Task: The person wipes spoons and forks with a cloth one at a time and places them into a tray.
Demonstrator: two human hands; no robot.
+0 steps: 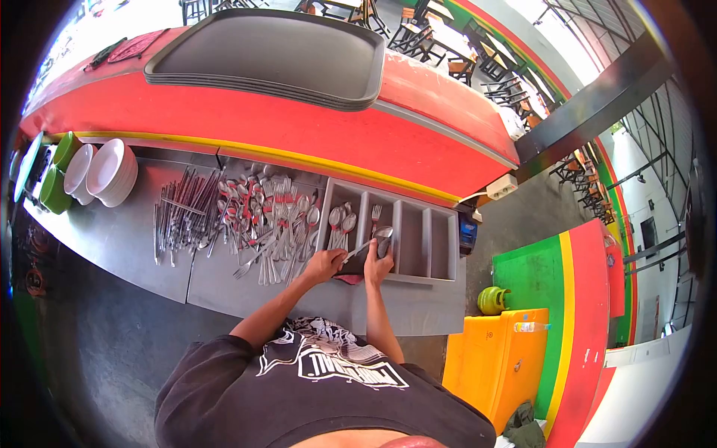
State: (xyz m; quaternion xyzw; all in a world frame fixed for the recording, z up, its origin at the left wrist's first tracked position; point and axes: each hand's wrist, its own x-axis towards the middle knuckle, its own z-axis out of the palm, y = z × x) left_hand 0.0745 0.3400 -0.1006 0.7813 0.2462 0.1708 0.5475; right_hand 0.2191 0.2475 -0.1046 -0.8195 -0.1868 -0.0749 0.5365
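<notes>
Holding a slender silver metal spoon [382, 232] by its handle in the left hand [326, 264], fingers pinched narrow around the end. Slanting along its long axis from eight o'clock at the handle to two o'clock at the bowl, over the near part of a grey rectangular four-compartment cutlery tray [455, 246]. Set close by the bowl with the right hand [378, 264], curled narrow beside a small dark grey patch [383, 247]; cannot tell whether cloth or something else, nor how firmly gripped.

Taking the two hands as the clock's centre: reaching from twelve round to three o'clock with the tray, resting on a grey metal tabletop [134, 224]. Sorted into its leftmost compartment, silver spoons [340, 221], bowls towards twelve; into the next, silver forks [376, 212], tines also towards twelve.

Lying at ten o'clock, in a loose heap of mixed silver forks and spoons [280, 224], many with handles towards six or seven. Spread farther out, between nine and ten, in a pile of thin dark and silver sticks [187, 207]. Stacked beyond these, round white bowls [112, 173].
</notes>
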